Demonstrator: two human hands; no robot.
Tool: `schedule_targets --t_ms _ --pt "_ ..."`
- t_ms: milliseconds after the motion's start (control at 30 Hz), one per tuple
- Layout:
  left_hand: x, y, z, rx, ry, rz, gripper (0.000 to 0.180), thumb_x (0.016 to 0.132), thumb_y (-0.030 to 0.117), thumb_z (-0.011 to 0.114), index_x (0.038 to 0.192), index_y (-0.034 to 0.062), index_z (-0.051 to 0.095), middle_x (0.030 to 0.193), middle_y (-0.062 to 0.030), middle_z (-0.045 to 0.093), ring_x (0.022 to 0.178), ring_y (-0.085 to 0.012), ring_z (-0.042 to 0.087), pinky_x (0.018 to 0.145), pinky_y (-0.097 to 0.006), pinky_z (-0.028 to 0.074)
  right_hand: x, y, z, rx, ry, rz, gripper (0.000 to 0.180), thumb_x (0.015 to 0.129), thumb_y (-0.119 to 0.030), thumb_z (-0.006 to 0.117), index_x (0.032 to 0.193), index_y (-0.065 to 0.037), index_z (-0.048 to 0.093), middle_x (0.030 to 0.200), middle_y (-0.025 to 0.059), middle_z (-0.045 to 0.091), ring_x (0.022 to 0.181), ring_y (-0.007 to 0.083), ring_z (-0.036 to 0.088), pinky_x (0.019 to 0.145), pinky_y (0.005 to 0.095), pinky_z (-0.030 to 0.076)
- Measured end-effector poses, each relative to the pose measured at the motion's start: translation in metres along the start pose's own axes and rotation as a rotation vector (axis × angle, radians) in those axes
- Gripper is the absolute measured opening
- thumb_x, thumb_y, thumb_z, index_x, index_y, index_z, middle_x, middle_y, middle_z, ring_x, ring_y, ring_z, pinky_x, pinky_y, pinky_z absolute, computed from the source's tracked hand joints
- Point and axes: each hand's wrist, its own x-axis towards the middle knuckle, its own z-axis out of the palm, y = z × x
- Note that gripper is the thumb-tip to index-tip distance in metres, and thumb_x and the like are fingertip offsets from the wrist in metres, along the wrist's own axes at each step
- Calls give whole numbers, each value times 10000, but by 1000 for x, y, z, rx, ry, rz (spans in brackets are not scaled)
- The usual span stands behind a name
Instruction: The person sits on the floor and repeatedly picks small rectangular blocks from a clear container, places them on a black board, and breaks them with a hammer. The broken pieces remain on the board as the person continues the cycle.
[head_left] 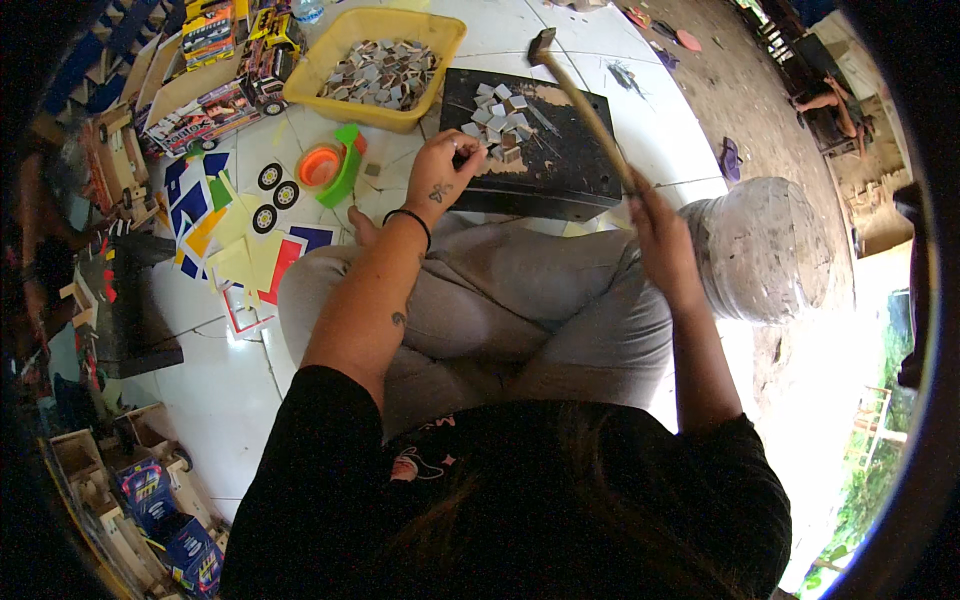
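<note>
Head view, left to right: wooden toy trucks [215, 95] and coloured paper cutouts [245, 255] lie on the white tiled floor [215, 385]. A yellow tray [330, 65] holds small square pieces. The left hand [440, 175] pinches a small piece at the edge of the black block [560, 165], beside a pile of grey squares [500, 120]. The right hand [660, 235] grips a raised wooden hammer [580, 100]. A plastic-wrapped bucket [765, 250] stands right; bare ground lies beyond.
</note>
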Motion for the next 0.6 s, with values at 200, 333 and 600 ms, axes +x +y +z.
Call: schedule_targets --t_ms 200,333,600 --pt "16 -10 -10 -22 125 -246 206 812 135 692 974 18 646 816 -88 678 714 -162 634 655 -295 502 76 83 10 -213 6 -29 289 945 -246 465 1139 -45 540 1060 198 581 915 383 593 780 460 466" --pt "61 -36 -45 55 208 -312 289 760 212 727 955 14 646 759 -95 670 642 -185 632 640 -303 511 88 130 33 -110 -41 -73 263 936 -235 488 1110 -42 529 1069 193 576 921 383 589 787 458 463" --pt "80 -34 -51 531 -24 -18 479 714 334 719 1054 9 627 1033 -194 623 982 -367 565 903 -427 432 103 110 31 -303 -121 -102 380 859 -296 612 1134 -37 569 1020 179 596 942 337 586 820 423 470"
